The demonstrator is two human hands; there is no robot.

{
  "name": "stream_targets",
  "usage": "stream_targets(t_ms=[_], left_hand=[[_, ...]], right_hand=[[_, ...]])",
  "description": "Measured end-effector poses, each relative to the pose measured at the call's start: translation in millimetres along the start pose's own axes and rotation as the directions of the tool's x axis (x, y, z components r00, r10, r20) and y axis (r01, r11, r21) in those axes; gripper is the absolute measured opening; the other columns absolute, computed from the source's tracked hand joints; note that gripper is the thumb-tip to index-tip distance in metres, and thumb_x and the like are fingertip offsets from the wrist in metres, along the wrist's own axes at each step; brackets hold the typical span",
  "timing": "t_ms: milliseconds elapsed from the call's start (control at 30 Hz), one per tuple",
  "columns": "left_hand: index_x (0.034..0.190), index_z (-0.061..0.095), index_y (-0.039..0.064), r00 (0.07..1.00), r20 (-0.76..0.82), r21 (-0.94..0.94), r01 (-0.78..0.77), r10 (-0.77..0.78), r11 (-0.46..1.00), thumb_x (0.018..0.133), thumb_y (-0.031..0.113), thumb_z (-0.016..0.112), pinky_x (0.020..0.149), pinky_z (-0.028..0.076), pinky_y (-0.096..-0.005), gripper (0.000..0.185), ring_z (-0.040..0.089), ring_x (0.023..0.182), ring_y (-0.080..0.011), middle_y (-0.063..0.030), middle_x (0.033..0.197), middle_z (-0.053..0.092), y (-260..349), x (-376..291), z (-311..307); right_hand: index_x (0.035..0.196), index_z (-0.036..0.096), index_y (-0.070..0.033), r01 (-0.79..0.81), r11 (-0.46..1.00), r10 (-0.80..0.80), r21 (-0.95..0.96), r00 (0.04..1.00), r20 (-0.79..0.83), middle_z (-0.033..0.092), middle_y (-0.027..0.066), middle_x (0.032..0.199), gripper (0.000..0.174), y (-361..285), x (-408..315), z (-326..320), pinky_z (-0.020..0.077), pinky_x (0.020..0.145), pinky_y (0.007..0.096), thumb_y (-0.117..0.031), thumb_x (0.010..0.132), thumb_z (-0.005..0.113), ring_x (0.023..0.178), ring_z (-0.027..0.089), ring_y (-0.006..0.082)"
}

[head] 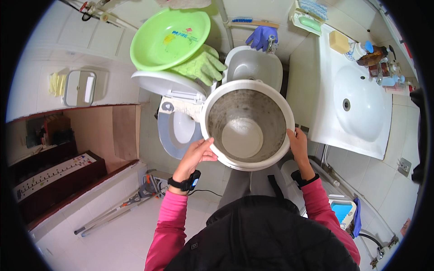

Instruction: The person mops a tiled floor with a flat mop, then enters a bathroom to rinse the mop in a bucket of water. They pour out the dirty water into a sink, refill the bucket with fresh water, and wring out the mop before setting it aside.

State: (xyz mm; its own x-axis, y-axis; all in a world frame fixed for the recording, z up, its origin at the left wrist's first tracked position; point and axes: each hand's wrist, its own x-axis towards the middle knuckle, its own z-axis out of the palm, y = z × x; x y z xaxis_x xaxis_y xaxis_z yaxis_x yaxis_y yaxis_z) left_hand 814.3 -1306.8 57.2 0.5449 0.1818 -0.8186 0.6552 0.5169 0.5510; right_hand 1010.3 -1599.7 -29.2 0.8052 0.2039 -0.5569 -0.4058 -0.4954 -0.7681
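Observation:
Both my hands hold a large round white bucket by its rim [205, 127], in front of my body. Its grey inner wall has dark stains, and its pale bottom shows no object inside. My left hand [197, 154] grips the rim at the lower left, thumb on top. On the right side, my right hand [297, 144] holds the rim with its thumb over the edge. Beyond the bucket is a small white basin [254, 66] with a purple rubber glove [262, 37] hung by its tap. A toilet with a grey seat [165, 132] stands just left of the bucket.
A green plastic basin [171, 39] and green gloves [203, 66] lie over the raised toilet lid [166, 84]. At right is a white washbasin [359, 101] with bottles and a soap bar [338, 42]. Mops [118, 210] lie on the floor at left. A wooden-handled brush [257, 23] rests on a pipe.

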Motion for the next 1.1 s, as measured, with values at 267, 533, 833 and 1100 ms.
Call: stream_targets(t_ms=[267, 533, 833, 1100], left_hand=[[0.094, 0.060, -0.004, 0.998, 0.011, -0.112, 0.058, -0.057, 0.992, 0.097, 0.027, 0.043, 0.062, 0.057, -0.0287, 0.036, 0.066, 0.067, -0.0194, -0.0125, 0.075, 0.066, 39.9, 92.0, -5.6], [0.087, 0.051, -0.004, 0.998, 0.056, -0.301, -0.002, 0.020, 0.954, 0.091, 0.008, 0.039, 0.081, 0.057, -0.0357, 0.017, 0.067, 0.085, -0.0275, -0.0196, 0.089, 0.065, 103.1, 189.0, 22.0], [0.071, 0.044, -0.003, 0.983, 0.182, -0.480, 0.088, 0.001, 0.873, 0.080, -0.003, 0.041, 0.097, 0.049, -0.0429, 0.009, 0.056, 0.110, -0.0394, -0.0318, 0.109, 0.054, 166.8, 252.8, 37.1], [0.068, 0.044, -0.003, 0.980, 0.201, -0.491, 0.100, 0.001, 0.866, 0.077, -0.003, 0.042, 0.100, 0.046, -0.0437, 0.010, 0.053, 0.114, -0.0411, -0.0352, 0.116, 0.050, 181.0, 274.7, 46.3]], right_hand=[[0.120, 0.058, 0.002, -0.082, 0.996, 0.079, -0.021, 0.992, -0.102, 0.063, 0.0242, 0.107, 0.046, 47.6, 100.4, 44.6, 0.0456, 0.088, 0.0371, -0.030, 0.088, 0.052, 0.105, 0.059, 0.0327], [0.102, 0.062, 0.005, -0.476, 0.879, 0.474, 0.034, 0.879, 0.057, 0.063, 0.0246, 0.092, 0.031, 42.2, 207.4, 57.1, 0.0537, 0.062, 0.0429, -0.018, 0.083, 0.053, 0.087, 0.065, 0.0322], [0.094, 0.060, -0.004, -0.597, 0.799, 0.596, -0.072, 0.770, 0.230, 0.061, 0.0095, 0.086, 0.023, 39.9, 280.9, 59.3, 0.0511, 0.059, 0.0304, -0.022, 0.083, 0.054, 0.071, 0.059, 0.0168], [0.073, 0.055, -0.008, -0.629, 0.741, 0.671, -0.236, 0.705, 0.228, 0.055, 0.0040, 0.071, 0.016, 54.0, 318.8, 61.1, 0.0445, 0.049, 0.0253, -0.021, 0.082, 0.057, 0.058, 0.051, 0.0117]])
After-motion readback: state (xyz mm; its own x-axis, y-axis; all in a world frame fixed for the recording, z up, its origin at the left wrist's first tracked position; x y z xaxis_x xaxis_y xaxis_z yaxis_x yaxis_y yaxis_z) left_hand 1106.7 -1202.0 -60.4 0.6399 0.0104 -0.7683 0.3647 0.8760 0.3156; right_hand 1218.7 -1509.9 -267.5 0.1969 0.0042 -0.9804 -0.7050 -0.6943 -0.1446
